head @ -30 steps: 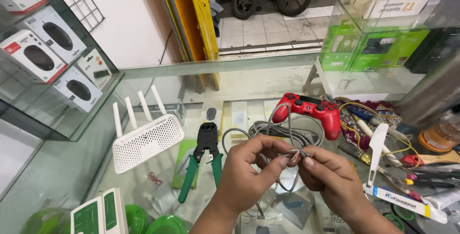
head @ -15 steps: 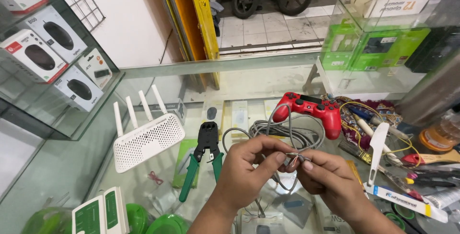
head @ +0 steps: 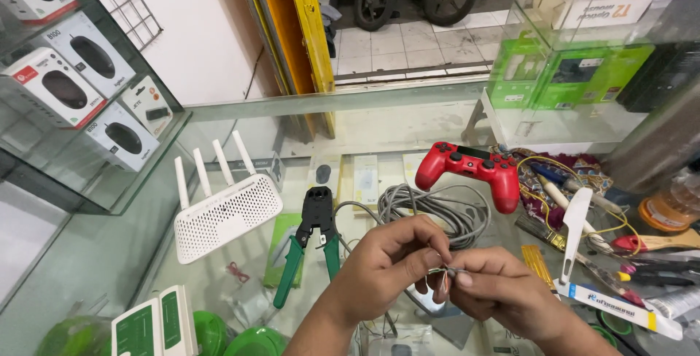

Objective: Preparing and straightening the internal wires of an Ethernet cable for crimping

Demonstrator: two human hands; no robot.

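Observation:
Both hands meet low in the middle of the head view, over a glass counter. My left hand (head: 386, 268) and my right hand (head: 496, 290) pinch the thin coloured wires at the stripped end (head: 443, 272) of a grey network cable, fingertips almost touching. The rest of that cable lies as a grey coil (head: 437, 206) just beyond my hands. A crimping tool (head: 310, 243) with green handles rests to the left of my left hand.
A white router (head: 226, 214) with several antennas sits at left, a red game controller (head: 474, 168) behind the coil. Pens, a white knife-like tool (head: 576, 217) and loose tools crowd the right. A white-green cable tester (head: 153, 323) lies at bottom left. Boxed mice fill glass shelves on the left.
My hands have stayed in the same spot; the fingers have shifted slightly on the wire ends. Nothing else on the counter has moved.

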